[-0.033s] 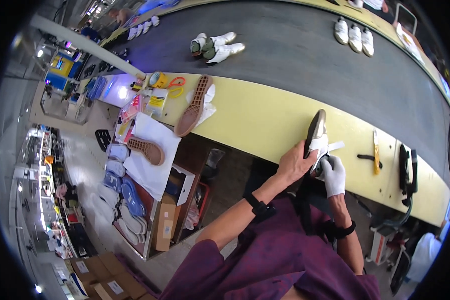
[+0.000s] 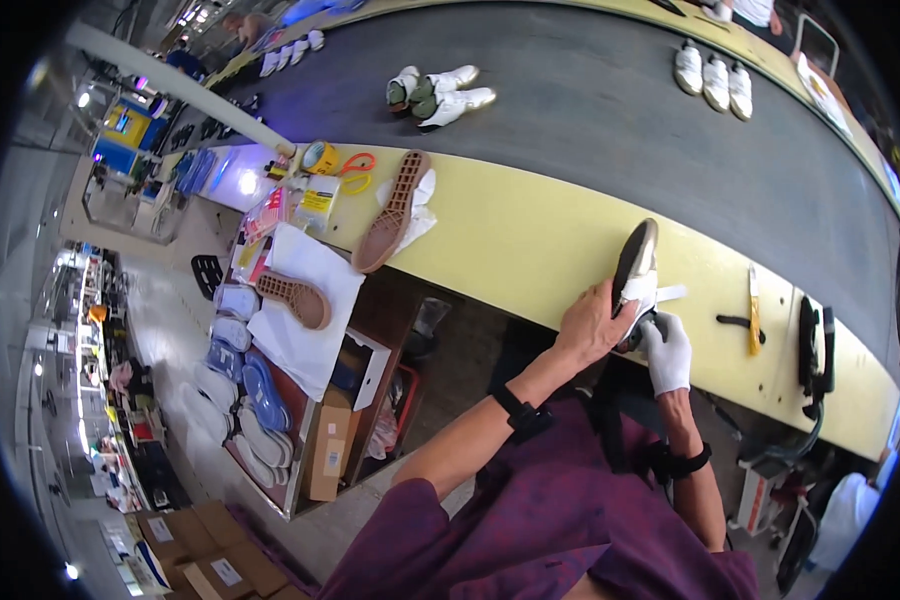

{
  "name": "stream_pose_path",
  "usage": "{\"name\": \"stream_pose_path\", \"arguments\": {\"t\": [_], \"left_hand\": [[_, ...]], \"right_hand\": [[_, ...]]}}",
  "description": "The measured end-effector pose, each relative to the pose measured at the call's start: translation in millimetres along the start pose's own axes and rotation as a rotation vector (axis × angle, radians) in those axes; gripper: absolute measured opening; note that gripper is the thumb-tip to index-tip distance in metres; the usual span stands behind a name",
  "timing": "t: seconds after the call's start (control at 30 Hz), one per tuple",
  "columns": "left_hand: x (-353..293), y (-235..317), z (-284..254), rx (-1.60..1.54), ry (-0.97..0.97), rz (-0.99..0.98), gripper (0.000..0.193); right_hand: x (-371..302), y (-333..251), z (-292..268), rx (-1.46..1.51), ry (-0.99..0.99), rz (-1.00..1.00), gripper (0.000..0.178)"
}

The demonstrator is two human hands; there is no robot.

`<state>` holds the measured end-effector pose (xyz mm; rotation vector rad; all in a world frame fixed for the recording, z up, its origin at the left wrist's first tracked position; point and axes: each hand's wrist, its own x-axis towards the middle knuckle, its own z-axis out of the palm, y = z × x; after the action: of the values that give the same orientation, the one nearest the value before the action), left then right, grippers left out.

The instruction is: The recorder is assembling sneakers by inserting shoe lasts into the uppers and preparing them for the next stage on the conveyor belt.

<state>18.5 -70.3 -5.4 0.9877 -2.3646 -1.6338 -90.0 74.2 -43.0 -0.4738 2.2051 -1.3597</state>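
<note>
A white shoe [image 2: 639,287] with a dark sole stands tilted over the near edge of the yellow bench, its toe pointing away from me. My bare left hand [image 2: 596,322] is closed around its left side, by the sole. At the heel end, my right hand [image 2: 668,352] in a white glove presses its fingers against the shoe's dark-green rear part; the fingertips are partly hidden. A short white strip [image 2: 672,292] sticks out to the right of the shoe, above the gloved fingers.
Right of the shoe lie a yellow-handled tool [image 2: 754,315] and black clamp-like parts [image 2: 815,345]. To the left are a brown outsole [image 2: 378,238], orange-handled scissors [image 2: 358,165] and a side table with insoles [image 2: 266,395]. Beyond the bench, a grey belt [image 2: 570,90] carries white shoes [image 2: 715,82].
The whole view has shifted very slightly. Both hands stay on the shoe with hardly any movement.
</note>
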Motion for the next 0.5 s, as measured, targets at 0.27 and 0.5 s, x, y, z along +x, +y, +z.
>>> {"name": "stream_pose_path", "arguments": {"t": [0.27, 0.5], "left_hand": [[1.2, -32.8, -10.8, 0.362, 0.311, 0.227, 0.056], [21.1, -106.3, -171.6, 0.652, 0.776, 0.197, 0.041]], "right_hand": [[21.8, 19.3, 15.8, -0.384, 0.091, -0.248, 0.016], [15.1, 17.7, 18.3, -0.399, 0.127, -0.366, 0.011]]}}
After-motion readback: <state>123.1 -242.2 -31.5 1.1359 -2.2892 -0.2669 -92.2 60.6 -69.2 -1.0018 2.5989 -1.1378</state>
